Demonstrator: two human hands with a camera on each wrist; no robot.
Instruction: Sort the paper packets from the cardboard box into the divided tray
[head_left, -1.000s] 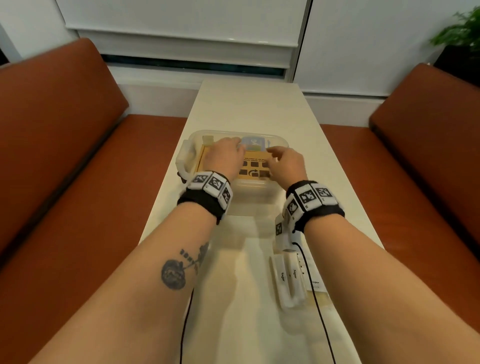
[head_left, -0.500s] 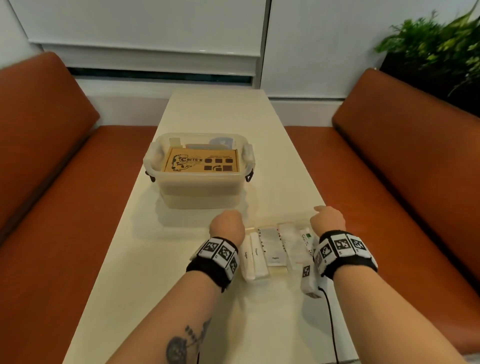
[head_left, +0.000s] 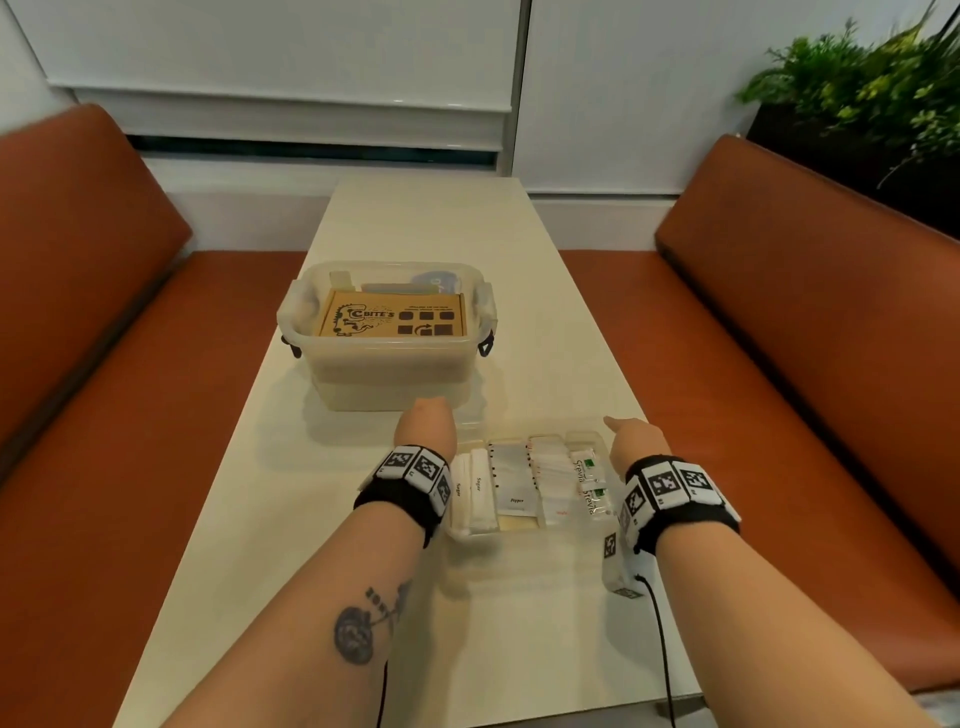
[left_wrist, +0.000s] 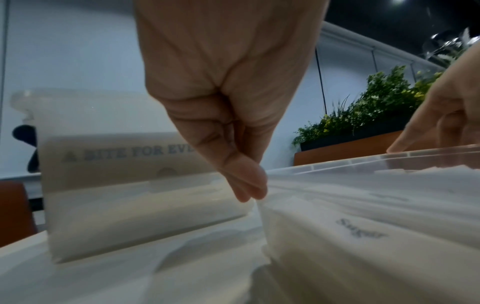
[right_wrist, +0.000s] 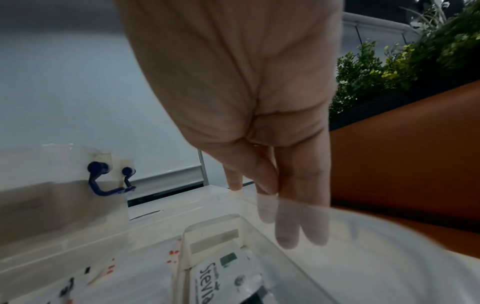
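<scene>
The clear divided tray lies on the table in front of me, its compartments filled with white sugar sticks, pepper packets, red-printed packets and Stevia packets. My left hand pinches the tray's left rim between thumb and finger. My right hand holds the right wall, with fingers down its outside, seen through the plastic. The brown cardboard box sits closed inside a clear plastic container just beyond the tray.
The container has dark side clips and holds other items behind the box. The narrow cream table runs between two orange benches. A planter with green plants stands at the back right. Cables trail from both wrists.
A second ago both hands were on the cardboard box in the container. They have since drawn back to the tray's two sides, where they have stayed for the last half second.
</scene>
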